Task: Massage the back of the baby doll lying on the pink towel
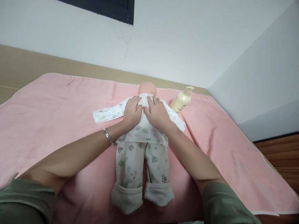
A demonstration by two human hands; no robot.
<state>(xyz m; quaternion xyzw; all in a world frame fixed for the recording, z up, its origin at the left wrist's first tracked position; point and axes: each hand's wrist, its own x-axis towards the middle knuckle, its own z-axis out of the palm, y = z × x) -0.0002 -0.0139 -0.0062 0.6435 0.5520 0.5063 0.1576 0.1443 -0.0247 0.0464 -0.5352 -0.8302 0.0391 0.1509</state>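
Doll (pixel 145 132) on blanket (pixel 77 96), bottle (pixel 181 101) right

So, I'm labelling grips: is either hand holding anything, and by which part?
Nothing appears held: the left hand and right hand rest open on the printed shirt, high on the doll.

Before me the doll (pixel 146 132) lay flat in white printed clothes (pixel 132 157), head (pixel 147 88) at twelve o'clock, legs (pixel 157 166) towards six.

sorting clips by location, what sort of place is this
Perhaps an indoor baby-care practice area: a clothed baby doll lies on a pink blanket, with a pump bottle beside it.
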